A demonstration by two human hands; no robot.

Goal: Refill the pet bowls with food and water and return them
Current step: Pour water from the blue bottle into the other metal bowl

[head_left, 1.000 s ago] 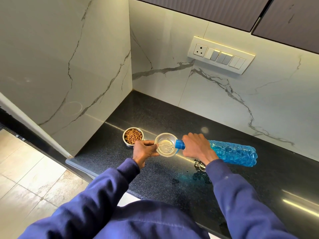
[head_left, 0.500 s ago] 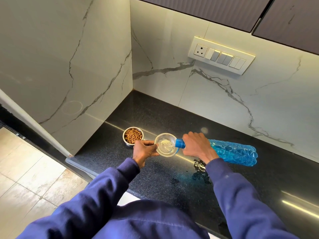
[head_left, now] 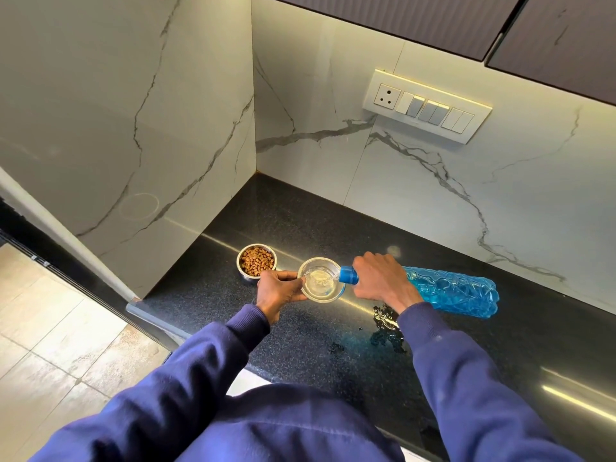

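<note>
- In the corner of a black speckled table (head_left: 300, 221), against white marble-veined wall panels (head_left: 333, 111), two small bowls sit side by side.
- Steel bowl (head_left: 256, 260) to the left, filled with brown kibble (head_left: 257, 260); stands on the table, close to the side wall, just beside the clear bowl.
- Clear bowl (head_left: 321, 284) holds a shallow pool of water (head_left: 318, 281); whether it rests on the table or is lifted slightly, cannot tell.
- Left hand (head_left: 280, 290) grips the clear bowl at its left rim, thumb over the edge, fingers curled under and round the side.
- Right hand (head_left: 380, 278) clasped round the neck end of a blue plastic bottle (head_left: 453, 291), which lies nearly horizontal, its base pointing right and its blue collar (head_left: 349, 274) at the bowl's right rim.
- A thin stream of water passes from the bottle mouth into the clear bowl; surface there rippled.
- Bottle body crinkled and translucent, held above the table.
- Spilled water (head_left: 386, 325) in a puddle on the table beneath the right wrist, with a few smaller drops to its left.
- Both arms in dark blue sleeves (head_left: 200, 361).
- Socket and switch panel (head_left: 426, 105) on the back wall above the bottle; dark cabinet fronts (head_left: 400, 15) overhead.
- Pale tiled floor (head_left: 50, 345) at lower left, beyond the table edge.
</note>
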